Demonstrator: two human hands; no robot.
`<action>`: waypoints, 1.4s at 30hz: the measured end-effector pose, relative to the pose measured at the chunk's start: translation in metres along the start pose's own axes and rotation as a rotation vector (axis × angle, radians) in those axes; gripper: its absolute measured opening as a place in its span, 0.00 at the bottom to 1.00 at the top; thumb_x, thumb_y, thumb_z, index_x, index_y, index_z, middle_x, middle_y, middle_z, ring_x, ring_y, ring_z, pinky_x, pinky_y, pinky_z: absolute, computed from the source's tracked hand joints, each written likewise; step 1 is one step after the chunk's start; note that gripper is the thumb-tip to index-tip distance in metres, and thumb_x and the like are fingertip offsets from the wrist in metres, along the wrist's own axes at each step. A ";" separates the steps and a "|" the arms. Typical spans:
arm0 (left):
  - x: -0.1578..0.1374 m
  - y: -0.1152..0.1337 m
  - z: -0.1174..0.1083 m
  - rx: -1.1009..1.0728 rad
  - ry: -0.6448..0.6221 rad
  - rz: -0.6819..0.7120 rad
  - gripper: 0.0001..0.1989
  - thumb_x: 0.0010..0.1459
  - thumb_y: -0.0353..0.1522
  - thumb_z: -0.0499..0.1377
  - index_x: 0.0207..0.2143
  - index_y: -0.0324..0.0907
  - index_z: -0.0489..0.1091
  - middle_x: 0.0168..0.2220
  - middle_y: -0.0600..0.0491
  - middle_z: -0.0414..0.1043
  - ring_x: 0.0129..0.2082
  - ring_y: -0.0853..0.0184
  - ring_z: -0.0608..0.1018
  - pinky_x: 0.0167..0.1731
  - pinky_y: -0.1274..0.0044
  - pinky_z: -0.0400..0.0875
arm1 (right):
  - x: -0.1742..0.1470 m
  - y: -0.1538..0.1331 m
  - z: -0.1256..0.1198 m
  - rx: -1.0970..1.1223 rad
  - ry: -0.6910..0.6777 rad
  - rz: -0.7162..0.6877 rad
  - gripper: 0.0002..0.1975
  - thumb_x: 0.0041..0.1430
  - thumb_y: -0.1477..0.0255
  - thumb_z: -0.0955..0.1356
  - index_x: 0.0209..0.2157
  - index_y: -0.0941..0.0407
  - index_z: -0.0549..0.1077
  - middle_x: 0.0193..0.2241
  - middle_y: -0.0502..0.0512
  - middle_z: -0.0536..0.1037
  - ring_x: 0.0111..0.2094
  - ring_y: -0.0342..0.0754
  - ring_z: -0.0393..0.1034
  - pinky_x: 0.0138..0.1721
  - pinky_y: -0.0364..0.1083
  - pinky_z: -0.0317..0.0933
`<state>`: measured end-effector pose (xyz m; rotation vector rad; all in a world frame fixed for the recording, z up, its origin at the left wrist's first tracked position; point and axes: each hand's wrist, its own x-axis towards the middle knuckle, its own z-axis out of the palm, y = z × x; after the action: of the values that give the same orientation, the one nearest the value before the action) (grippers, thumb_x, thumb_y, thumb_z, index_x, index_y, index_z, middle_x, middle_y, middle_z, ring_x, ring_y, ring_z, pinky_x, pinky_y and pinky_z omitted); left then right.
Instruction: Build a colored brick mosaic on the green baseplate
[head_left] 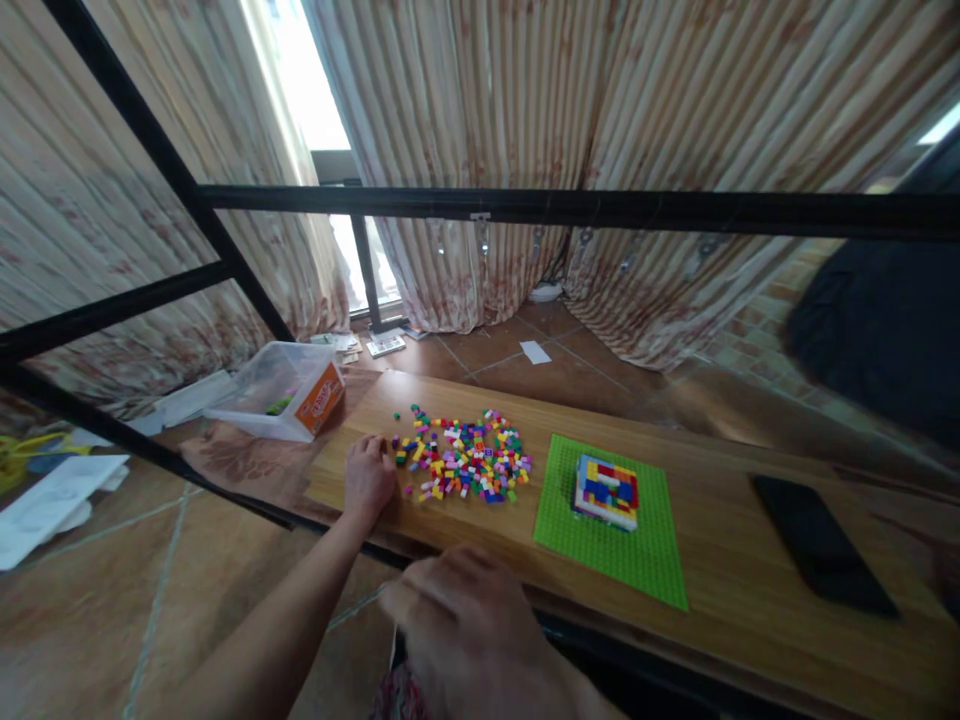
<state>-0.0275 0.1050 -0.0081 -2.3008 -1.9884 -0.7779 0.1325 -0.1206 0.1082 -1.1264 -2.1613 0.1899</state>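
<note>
Loose, many-coloured toy building bricks (469,455) lie spread in a pile on the wooden table. My left hand (369,475) rests on the tabletop at the pile's left side, its fingers curled and their tips hidden, so what they may hold does not show. Closer to me, my right hand (472,610) hovers before the table's near edge, smeared by motion with its fingers bent. Right of the pile, a green baseplate (559,510) bears a low, squarish brick build (607,492) in red, yellow, blue and white. Neither hand touches the baseplate.
A black phone (821,545) lies on the wooden table (720,540) at the right. On the left stands a clear plastic box (259,415) with an orange label. A black metal bar (525,205) crosses beyond the table, before patterned curtains (480,100).
</note>
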 end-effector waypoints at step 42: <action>-0.005 0.001 0.002 -0.115 0.002 -0.079 0.15 0.56 0.25 0.51 0.43 0.40 0.72 0.48 0.44 0.72 0.50 0.57 0.71 0.53 0.67 0.66 | 0.088 0.147 0.074 -0.074 0.041 0.464 0.11 0.62 0.72 0.64 0.42 0.55 0.76 0.42 0.58 0.77 0.47 0.52 0.67 0.51 0.52 0.58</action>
<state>-0.0257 0.1011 -0.0116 -2.2913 -2.0983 -0.9238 0.1497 0.0499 0.0350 -1.6492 -1.8542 0.2907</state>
